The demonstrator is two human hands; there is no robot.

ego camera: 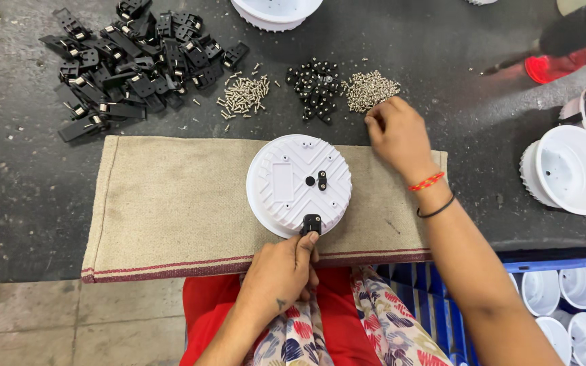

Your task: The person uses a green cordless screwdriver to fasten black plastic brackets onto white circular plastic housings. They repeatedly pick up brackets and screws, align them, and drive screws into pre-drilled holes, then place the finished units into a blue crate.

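White round housing (298, 184) lies flat-side up on a beige cloth (171, 203), mid-scene on a dark table (28, 169). Left hand (281, 271) sits at the housing's near edge, fingers curled, index finger pressing a small black clip (311, 224) against the rim; the other fingers are tucked in, holding nothing else that shows. Right hand (396, 134) reaches far and right of the housing, fingertips pinched narrow at the near edge of a pile of silver screws (371, 89); cannot tell if a screw is already between the fingers. Red and black bands on that wrist. A second small black part (322, 180) sits near the housing's centre, beside a dark hole. Left of the silver screws lies a pile of black screws (315, 88), then another screw pile (244, 95), then a big heap of black clips (127, 57) at far left. More white housings: one at the far edge (276, 10), one at right (568, 169), several in a blue crate (557, 264) near right.
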